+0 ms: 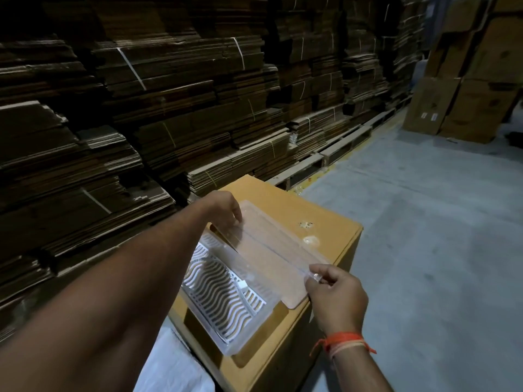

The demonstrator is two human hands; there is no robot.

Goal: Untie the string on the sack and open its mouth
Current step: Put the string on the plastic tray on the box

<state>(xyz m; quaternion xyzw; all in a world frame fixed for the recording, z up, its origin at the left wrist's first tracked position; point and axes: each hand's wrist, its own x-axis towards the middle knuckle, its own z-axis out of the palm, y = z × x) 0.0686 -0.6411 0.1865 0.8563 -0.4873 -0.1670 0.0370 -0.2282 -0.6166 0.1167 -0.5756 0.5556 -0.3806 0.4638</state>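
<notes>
A clear plastic lid [266, 250] is held tilted above a clear plastic container [226, 295] with a white wavy grid inside. My left hand [226, 210] grips the lid's far end. My right hand [334, 295] pinches its near edge. The container rests on a closed cardboard box [319, 222]. A white woven sack [172, 366] shows at the bottom, beside the box and under my left arm. Its mouth and any string are out of sight.
Tall stacks of flattened cardboard [169, 94] on wooden pallets [339, 145] fill the left and back. Upright cardboard boxes [475, 89] stand at the far right. Grey concrete floor [438, 236] spreads to the right of the box.
</notes>
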